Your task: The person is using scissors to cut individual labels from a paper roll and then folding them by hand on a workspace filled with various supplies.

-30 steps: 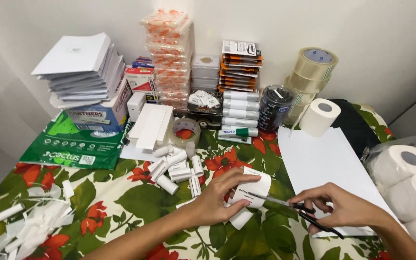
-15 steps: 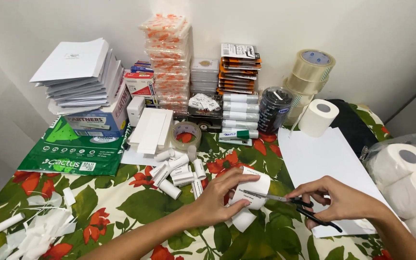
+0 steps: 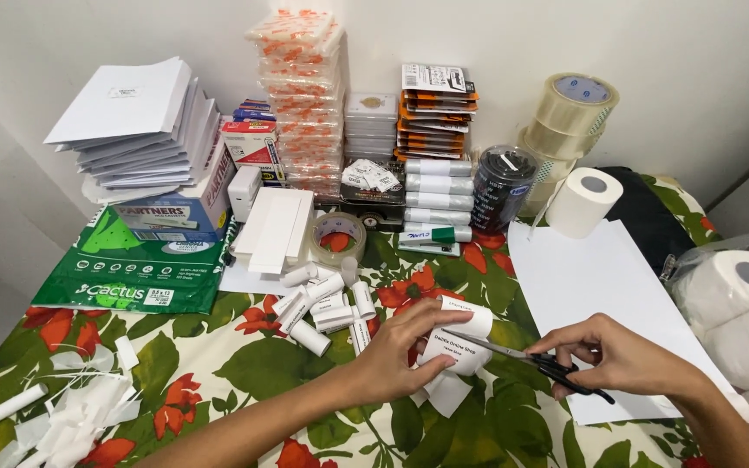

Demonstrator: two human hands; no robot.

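Holding a small paper roll (image 3: 459, 347) in my left hand (image 3: 394, 358), I have my fingers curled round its left side, thumb underneath and fingertips on top, closed firmly on it. It sits just above the flowered tablecloth (image 3: 218, 364) near the front middle of the table, with a loose strip of paper hanging down below it. My right hand (image 3: 619, 357) is closed around the black handles of a pair of scissors (image 3: 535, 362), fingers through the loops. The blades point left and their tips touch the roll's right end; I cannot tell how far apart the blades are.

Just left of my left hand lies a heap of little white rolls (image 3: 322, 303), and behind them a ring of clear tape (image 3: 338, 237). A white sheet of paper (image 3: 600, 277) lies under my right wrist. Toilet rolls in a plastic bag (image 3: 739, 295) are at the far right. Paper scraps (image 3: 71, 416) lie at the front left corner, well apart from both hands.
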